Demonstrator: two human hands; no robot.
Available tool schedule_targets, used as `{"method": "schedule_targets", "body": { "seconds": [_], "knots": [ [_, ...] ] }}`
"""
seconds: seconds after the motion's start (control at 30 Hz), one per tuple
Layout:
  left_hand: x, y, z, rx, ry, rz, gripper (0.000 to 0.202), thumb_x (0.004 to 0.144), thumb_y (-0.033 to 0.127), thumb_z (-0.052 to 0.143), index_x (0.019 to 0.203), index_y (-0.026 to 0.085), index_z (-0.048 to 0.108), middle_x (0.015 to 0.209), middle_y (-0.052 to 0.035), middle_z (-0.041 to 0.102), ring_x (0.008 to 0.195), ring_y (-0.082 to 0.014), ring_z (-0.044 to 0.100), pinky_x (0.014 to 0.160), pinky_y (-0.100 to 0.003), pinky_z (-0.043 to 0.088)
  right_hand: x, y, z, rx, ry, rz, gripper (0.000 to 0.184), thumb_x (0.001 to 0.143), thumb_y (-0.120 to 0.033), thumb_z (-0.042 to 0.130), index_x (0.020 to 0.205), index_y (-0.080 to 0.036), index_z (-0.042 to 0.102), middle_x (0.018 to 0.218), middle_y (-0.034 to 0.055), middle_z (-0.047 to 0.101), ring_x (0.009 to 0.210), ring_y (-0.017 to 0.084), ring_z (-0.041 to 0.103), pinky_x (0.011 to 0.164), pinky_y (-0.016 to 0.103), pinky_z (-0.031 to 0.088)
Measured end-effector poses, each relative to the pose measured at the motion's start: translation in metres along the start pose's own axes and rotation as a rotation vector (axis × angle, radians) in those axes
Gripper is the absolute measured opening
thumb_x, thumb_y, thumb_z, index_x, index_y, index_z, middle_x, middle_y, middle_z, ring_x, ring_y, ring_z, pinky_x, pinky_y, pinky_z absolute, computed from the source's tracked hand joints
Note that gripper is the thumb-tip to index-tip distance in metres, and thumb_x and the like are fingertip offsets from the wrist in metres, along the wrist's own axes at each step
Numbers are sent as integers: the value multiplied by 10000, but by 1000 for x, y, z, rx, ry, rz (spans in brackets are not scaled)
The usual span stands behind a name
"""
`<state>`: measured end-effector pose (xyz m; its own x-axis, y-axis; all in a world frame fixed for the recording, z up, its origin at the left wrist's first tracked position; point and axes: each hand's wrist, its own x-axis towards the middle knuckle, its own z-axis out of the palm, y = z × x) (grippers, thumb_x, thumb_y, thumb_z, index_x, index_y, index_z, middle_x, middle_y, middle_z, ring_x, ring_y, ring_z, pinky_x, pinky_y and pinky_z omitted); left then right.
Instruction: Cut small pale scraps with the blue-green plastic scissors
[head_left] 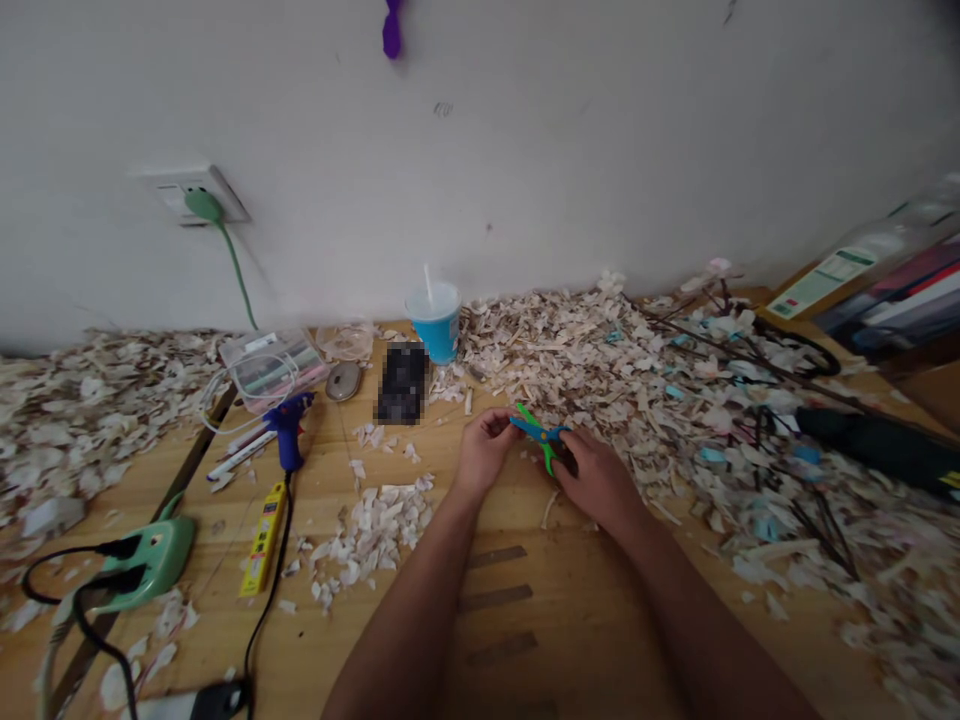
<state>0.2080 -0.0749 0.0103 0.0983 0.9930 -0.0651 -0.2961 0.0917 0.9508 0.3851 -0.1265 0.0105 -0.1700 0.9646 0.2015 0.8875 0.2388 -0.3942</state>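
My right hand (592,478) grips small scissors (538,434) with green and blue blades and handles. The blades point left toward my left hand (486,450). That hand is pinched closed right at the blade tips, around something too small to make out. Both hands hover over the wooden table (517,600), at the near edge of a big heap of pale shavings (600,360). A smaller pile of whitish cut bits (375,530) lies just left of my left forearm.
A blue cup (435,320) with a straw stands by the wall. A blue glue gun (289,430), yellow utility knife (262,540), green power strip (146,560) with black cables and a clear plastic box (274,368) lie at left. Dark twigs (750,400) and a black tool (877,445) lie at right.
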Motion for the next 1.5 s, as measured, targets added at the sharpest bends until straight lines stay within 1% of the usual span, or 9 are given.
{"method": "schedule_targets", "body": {
  "seconds": [0.17,0.33,0.5,0.73,0.93,1.07,1.13,1.3,1.5],
  "knots": [
    [-1,3,0,26,-14,-12,219,693,321,755,826,157,700,727,-14,686,653,-116,604,667,-241,472,0,-1,-2,0,-5,-4,185,839,-241,493,993,-191,584,914,93,642,845,245,602,735,347,448],
    [-1,5,1,-17,-13,-37,196,677,291,756,795,155,678,695,-5,669,649,-115,606,682,-248,472,0,-2,-3,12,-6,3,182,842,-233,491,989,-199,592,918,84,649,836,236,609,730,334,441],
    [-2,1,5,-145,-4,-81,256,636,313,794,796,161,663,717,6,664,641,-108,591,691,-255,470,0,-2,-2,14,-6,5,218,832,-237,499,1024,-193,593,914,86,656,836,242,612,730,339,443],
    [-5,-4,10,-302,-11,-147,306,631,346,821,793,156,642,724,10,650,651,-103,587,692,-252,469,-2,1,3,37,5,-1,245,845,-236,485,1060,-180,589,976,113,657,885,258,610,779,370,463],
    [-8,-2,12,-382,0,-190,312,632,343,833,779,152,635,741,7,643,660,-93,591,680,-238,470,-2,3,7,33,8,2,259,860,-217,460,1082,-159,580,1002,130,650,922,269,607,804,387,470],
    [-8,0,13,-428,10,-200,292,634,326,829,779,156,642,749,10,642,666,-85,587,689,-227,459,-2,3,7,35,9,5,259,849,-223,474,1080,-172,581,995,119,650,896,264,609,793,388,469],
    [-7,0,12,-363,5,-175,284,636,330,821,782,159,648,743,11,644,663,-89,583,697,-233,454,-2,2,6,38,10,4,261,844,-231,481,1076,-172,584,973,115,649,884,264,607,786,388,469],
    [-2,3,4,-78,-45,-71,254,670,347,782,794,157,668,722,1,649,658,-107,568,685,-244,434,-1,2,2,77,0,11,256,857,-237,471,1071,-167,592,963,115,649,898,262,605,790,377,470],
    [1,9,-4,60,-113,-17,262,728,392,720,796,148,654,689,-2,626,648,-111,551,659,-241,420,-1,2,0,83,-1,12,242,847,-229,482,1054,-186,600,943,106,650,874,254,605,766,364,469]
  ]
}}
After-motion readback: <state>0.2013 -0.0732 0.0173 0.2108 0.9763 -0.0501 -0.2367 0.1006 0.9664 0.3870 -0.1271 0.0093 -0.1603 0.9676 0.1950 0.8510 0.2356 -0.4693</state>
